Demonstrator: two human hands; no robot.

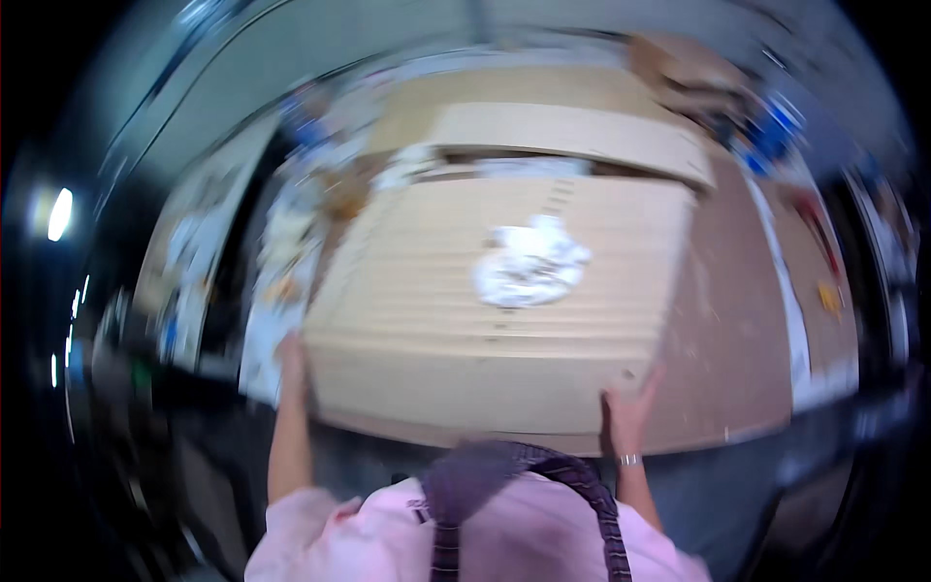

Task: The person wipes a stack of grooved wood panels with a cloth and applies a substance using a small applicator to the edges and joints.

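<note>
A large flat cardboard box (407,281) lies in front of me, its near side facing my body. At its left near corner is my left hand (291,357), blurred, with the fingers against the box's edge. My right hand (633,400) grips the right near corner, its fingers partly hidden by the box; a metal band circles that wrist. On top of the box rests a crumpled white cloth (531,264), touched by neither hand.
Beyond the box lies another long cardboard piece (572,126). The brown table surface (732,320) shows at right. Blurred clutter (291,233) lines the left side. Blue items (776,126) and a red tool (815,228) are at the right, a brown carton (684,63) at the back.
</note>
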